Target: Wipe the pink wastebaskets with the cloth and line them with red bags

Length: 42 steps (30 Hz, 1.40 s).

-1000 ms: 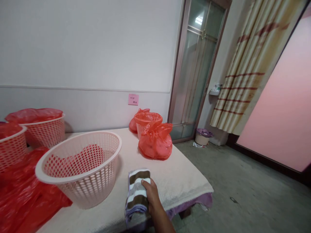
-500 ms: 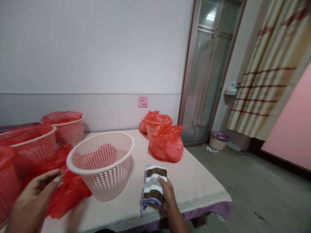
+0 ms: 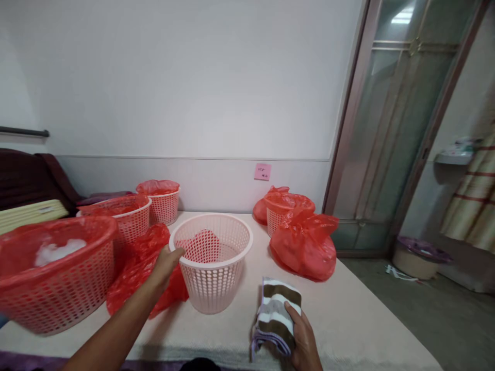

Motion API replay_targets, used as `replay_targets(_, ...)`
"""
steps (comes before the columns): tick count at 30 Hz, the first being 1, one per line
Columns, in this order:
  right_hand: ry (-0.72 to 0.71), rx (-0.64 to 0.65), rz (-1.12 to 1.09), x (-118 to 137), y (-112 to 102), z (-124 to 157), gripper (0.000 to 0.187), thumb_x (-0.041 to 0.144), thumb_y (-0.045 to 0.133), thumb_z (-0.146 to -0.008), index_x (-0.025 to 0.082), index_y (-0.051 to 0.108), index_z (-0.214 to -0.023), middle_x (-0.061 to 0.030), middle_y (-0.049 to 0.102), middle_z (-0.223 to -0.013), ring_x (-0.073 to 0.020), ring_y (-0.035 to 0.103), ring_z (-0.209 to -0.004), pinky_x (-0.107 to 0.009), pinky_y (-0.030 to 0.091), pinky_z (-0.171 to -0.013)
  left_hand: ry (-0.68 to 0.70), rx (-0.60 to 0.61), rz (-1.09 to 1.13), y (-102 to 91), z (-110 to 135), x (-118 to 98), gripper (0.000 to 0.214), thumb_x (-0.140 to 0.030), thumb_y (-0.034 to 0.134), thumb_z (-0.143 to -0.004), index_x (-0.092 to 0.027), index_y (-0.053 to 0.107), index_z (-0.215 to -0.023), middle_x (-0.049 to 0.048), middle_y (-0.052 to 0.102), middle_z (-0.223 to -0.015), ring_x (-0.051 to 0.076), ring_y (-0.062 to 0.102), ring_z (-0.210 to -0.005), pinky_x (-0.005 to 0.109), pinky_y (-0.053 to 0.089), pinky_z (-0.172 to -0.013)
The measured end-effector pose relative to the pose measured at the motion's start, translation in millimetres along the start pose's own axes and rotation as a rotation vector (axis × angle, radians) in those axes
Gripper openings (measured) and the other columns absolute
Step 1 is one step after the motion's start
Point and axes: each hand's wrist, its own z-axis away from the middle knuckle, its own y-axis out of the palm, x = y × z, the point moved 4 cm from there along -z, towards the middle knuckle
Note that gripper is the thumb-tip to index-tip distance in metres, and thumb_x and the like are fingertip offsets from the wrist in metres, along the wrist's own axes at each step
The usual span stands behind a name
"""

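My left hand grips the left rim of an unlined pale pink plastic basket with perforated sides, which stands upright on the table. Its fingers are partly hidden behind the rim. In my right hand is a folded striped towel, brown, white and grey with a purple edge, held by its right side just over the table's front. A crumpled red plastic bag lies left of the basket, partly behind my left forearm. To the right sits a full, gathered red plastic bag.
Red-lined baskets stand on the left: a near one with white stuff inside, a middle one and a far one. Another lined basket is at the back right. The white-covered table ends at the right; a bin stands on the floor.
My left hand has moved right from above the red bag onto the basket's rim. The towel stays in my right hand. The view has turned left.
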Motion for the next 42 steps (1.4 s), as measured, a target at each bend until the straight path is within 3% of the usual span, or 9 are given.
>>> replay_targets(7, -0.004, -0.097, 0.048, 12, -30, 14, 0.053, 0.039, 0.082, -0.045, 0.023, 0.066, -0.092, -0.0074, 0.075, -0.076, -0.0372, 0.072, -0.08, -0.045, 0.059, -0.059, -0.012, -0.032, 0.077, -10.8, 40, 7, 0.046, -0.018, 0.056, -0.06, -0.015, 0.065, -0.104, 0.0038, 0.073, -0.08, 0.023, 0.069, -0.074, 0.034, 0.054, -0.069)
replay_targets(11, -0.242, -0.17, 0.223, 42, -59, 24, 0.054, 0.02, 0.081, -0.035, 0.029, 0.068, -0.086, -0.0084, 0.074, -0.084, -0.0417, 0.064, -0.109, -0.047, 0.062, -0.073, 0.045, -0.015, 0.056, -18.7, 68, -10, 0.052, -0.018, 0.054, -0.063, -0.018, 0.063, -0.114, 0.0032, 0.073, -0.092, 0.024, 0.069, -0.082, 0.033, 0.054, -0.073)
replay_targets(14, -0.302, -0.206, 0.232, 73, -60, 34, 0.053, 0.027, 0.082, -0.04, 0.029, 0.068, -0.091, -0.0085, 0.073, -0.08, -0.0402, 0.067, -0.1, -0.047, 0.061, -0.071, 0.135, 0.041, 0.011, -16.9, 86, -25, 0.054, -0.016, 0.05, -0.065, -0.018, 0.061, -0.119, 0.004, 0.071, -0.109, 0.024, 0.066, -0.099, 0.033, 0.052, -0.086)
replay_targets(18, -0.365, -0.122, 0.191, 116, -16, 53, 0.074, 0.045, 0.083, -0.049, 0.024, 0.061, -0.117, -0.0056, 0.072, -0.078, -0.0298, 0.068, -0.062, -0.043, 0.057, -0.056, 0.147, 0.111, -0.034, -7.7, 107, -27, 0.058, -0.015, 0.049, -0.066, -0.019, 0.06, -0.123, 0.0049, 0.069, -0.12, 0.026, 0.064, -0.11, 0.035, 0.051, -0.095)
replay_targets(22, -0.64, -0.038, 0.418, 138, 55, 85, 0.075, 0.049, 0.082, -0.057, 0.02, 0.059, -0.122, -0.0063, 0.071, -0.09, -0.0245, 0.067, -0.069, -0.037, 0.056, -0.06, 0.149, 0.203, -0.022, 6.2, 124, -23, 0.062, -0.013, 0.048, -0.068, -0.018, 0.058, -0.128, 0.0075, 0.067, -0.126, 0.028, 0.055, -0.125, 0.04, 0.045, -0.106)
replay_targets(28, -1.21, 0.433, 0.935, 88, 170, 152, 0.057, 0.026, 0.063, -0.079, 0.023, 0.05, -0.134, -0.012, 0.059, -0.126, -0.0266, 0.058, -0.114, -0.042, 0.05, -0.094, 0.302, 0.327, -0.131, 24.4, 143, -21, 0.063, -0.006, 0.041, -0.073, -0.019, 0.053, -0.134, 0.0078, 0.053, -0.144, 0.022, 0.043, -0.137, 0.041, 0.028, -0.118)
replay_targets(30, -1.274, 0.597, 1.187, 66, 193, 168, 0.064, 0.014, 0.057, -0.077, 0.026, 0.044, -0.139, -0.0105, 0.05, -0.137, -0.025, 0.052, -0.122, -0.041, 0.049, -0.097, 0.332, 0.337, -0.135, 25.4, 145, -19, 0.061, -0.007, 0.041, -0.077, -0.018, 0.05, -0.137, 0.0086, 0.051, -0.146, 0.022, 0.04, -0.139, 0.041, 0.028, -0.118)
replay_targets(36, -1.259, 0.602, 1.632, 57, 211, 172, 0.081, 0.004, 0.049, -0.07, 0.027, 0.031, -0.146, -0.0098, 0.042, -0.143, -0.0266, 0.054, -0.119, -0.043, 0.053, -0.091, 0.227, 0.3, -0.12, 13.8, 140, -8, 0.061, -0.008, 0.042, -0.076, -0.015, 0.051, -0.136, 0.0096, 0.049, -0.147, 0.024, 0.035, -0.142, 0.042, 0.025, -0.119)
replay_targets(42, -1.21, 0.267, 1.681, 90, 203, 134, 0.061, 0.017, 0.052, -0.084, 0.021, 0.036, -0.143, -0.0131, 0.049, -0.136, -0.0302, 0.059, -0.109, -0.044, 0.053, -0.082, 0.136, 0.29, -0.021, 3.1, 137, -14, 0.061, -0.012, 0.046, -0.073, -0.018, 0.055, -0.133, 0.0079, 0.057, -0.139, 0.027, 0.045, -0.135, 0.042, 0.035, -0.114)
